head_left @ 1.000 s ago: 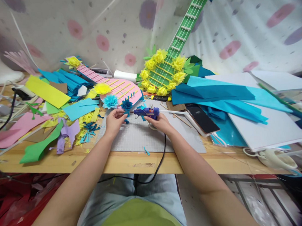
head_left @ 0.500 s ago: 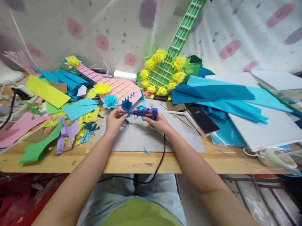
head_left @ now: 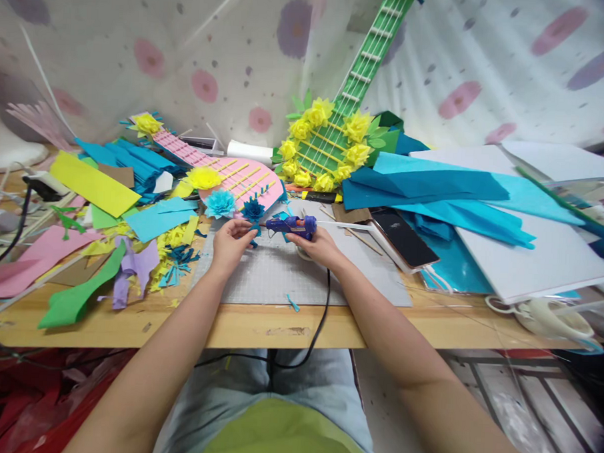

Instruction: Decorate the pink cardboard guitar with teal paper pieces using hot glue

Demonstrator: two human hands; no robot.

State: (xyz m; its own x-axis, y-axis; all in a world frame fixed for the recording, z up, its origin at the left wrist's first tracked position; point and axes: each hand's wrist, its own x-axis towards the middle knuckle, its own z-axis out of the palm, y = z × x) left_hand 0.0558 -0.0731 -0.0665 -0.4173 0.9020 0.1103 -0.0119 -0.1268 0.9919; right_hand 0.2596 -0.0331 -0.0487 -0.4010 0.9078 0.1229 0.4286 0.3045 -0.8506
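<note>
Fingers of our right hand wrap around a blue-purple plastic glue gun, level above a grey gridded cutting mat; our left hand narrowly pinches a small blue paper piece near the gun's nozzle. Our pale wooden table carries heaped coloured paper scraps at left. Beyond, a pink paper-covered guitar shape lies, and a green guitar shape with yellow flowers tilts before a white spotted curtain.

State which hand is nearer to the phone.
Right. The right hand, holding the glue gun, is left of the phone, with a gap between; the left hand is farther left, close to the dark blue paper flower.
</note>
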